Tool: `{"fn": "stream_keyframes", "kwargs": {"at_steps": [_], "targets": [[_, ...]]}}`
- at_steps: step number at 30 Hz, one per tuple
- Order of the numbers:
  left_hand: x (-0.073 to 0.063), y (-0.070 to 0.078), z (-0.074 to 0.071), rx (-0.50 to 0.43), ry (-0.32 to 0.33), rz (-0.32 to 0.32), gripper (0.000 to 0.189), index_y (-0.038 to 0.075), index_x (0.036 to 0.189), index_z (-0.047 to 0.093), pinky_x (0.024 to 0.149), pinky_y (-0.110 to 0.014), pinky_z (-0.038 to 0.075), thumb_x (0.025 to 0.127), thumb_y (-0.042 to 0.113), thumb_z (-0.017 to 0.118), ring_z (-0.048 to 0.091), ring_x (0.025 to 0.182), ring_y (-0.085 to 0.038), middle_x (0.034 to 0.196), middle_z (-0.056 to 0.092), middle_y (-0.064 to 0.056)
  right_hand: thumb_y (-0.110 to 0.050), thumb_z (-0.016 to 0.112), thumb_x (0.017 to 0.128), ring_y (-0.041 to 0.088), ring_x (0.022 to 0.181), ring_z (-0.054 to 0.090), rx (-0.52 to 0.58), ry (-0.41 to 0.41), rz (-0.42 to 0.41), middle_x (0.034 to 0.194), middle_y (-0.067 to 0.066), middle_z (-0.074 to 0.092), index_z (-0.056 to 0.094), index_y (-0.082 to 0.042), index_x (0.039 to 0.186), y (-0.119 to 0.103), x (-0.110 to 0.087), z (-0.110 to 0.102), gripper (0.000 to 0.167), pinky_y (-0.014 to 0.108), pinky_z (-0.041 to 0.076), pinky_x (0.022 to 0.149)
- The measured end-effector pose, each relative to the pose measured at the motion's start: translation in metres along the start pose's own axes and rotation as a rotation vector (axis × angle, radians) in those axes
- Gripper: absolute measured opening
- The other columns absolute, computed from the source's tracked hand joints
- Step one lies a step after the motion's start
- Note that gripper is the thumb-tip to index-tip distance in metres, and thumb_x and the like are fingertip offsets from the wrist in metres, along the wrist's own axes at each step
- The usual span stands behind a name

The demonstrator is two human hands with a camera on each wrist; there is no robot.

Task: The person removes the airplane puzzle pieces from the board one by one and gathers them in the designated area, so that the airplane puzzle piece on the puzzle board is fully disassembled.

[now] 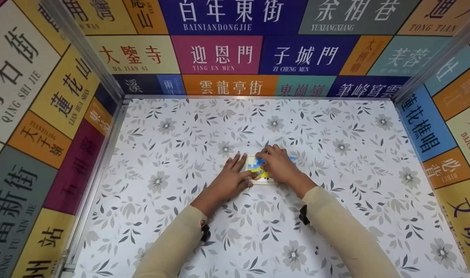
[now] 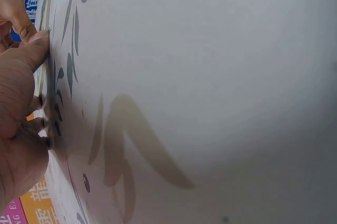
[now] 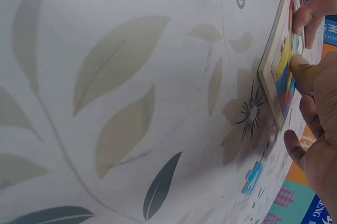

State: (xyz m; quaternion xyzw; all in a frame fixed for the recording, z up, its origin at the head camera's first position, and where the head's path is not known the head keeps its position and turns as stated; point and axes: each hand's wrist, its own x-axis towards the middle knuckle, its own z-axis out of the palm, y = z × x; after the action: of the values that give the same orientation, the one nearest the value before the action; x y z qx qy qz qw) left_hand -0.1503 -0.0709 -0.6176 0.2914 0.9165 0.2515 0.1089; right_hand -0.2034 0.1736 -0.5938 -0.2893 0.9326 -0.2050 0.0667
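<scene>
A small flat jigsaw board (image 1: 271, 182) with a pale rim and a blue and yellow picture lies on the tabletop under both hands. My left hand (image 1: 229, 179) rests along its left side, fingers stretched out and the thumb reaching over the lower left part. From above, my right hand (image 1: 277, 164) bends over the picture, thumb and forefinger pinching at a puzzle piece on the board; the hand covers most of that piece. In the right wrist view the thumb touches the yellow and blue area. A loose light-blue puzzle piece (image 3: 253, 177) lies on the table just right of the board.
A white tablecloth (image 1: 173, 216) with grey leaves and flowers covers the table. Upright panels with coloured street-name signs (image 1: 219, 56) enclose it at the back, left and right. Both forearms wear beige sleeves (image 1: 173, 243), with dark wrist straps.
</scene>
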Motion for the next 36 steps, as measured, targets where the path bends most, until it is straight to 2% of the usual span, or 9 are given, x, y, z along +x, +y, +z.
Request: {"fn": "stream_keyframes", "kwargs": {"at_steps": [10,21,36], "targets": [[0.0030,-0.0023,0.0013,0.006,-0.008,0.000,0.045,0.030,0.156,0.065,0.139,-0.066,0.013,0.115,0.047,0.054,0.008,0.173,-0.046,0.185,0.015,-0.022,-0.004,0.073,0.104,0.036,0.120,0.055,0.006,-0.013,0.003,0.130,0.014,0.061,0.074,-0.008,0.138,-0.0005,0.0047,-0.0023,0.035,0.060,0.047,0.104],[0.0028,-0.0031,0.0018,-0.002,-0.012,0.003,0.045,0.030,0.156,0.065,0.139,-0.066,0.013,0.115,0.047,0.055,0.008,0.173,-0.046,0.185,0.014,-0.022,-0.004,0.075,0.103,0.038,0.120,0.055,-0.045,-0.011,-0.026,0.130,0.016,0.061,0.074,-0.008,0.137,-0.0032,0.0044,-0.0038,0.034,0.062,0.046,0.103],[0.0002,0.0001,-0.0016,-0.015,-0.004,0.012,0.043,0.028,0.153,0.067,0.138,-0.069,0.015,0.115,0.045,0.055,0.008,0.173,-0.048,0.184,0.015,-0.024,-0.002,0.073,0.103,0.037,0.117,0.058,-0.015,-0.018,-0.029,0.130,0.015,0.061,0.074,-0.007,0.136,-0.0013,0.0066,-0.0027,0.034,0.061,0.049,0.108]]}}
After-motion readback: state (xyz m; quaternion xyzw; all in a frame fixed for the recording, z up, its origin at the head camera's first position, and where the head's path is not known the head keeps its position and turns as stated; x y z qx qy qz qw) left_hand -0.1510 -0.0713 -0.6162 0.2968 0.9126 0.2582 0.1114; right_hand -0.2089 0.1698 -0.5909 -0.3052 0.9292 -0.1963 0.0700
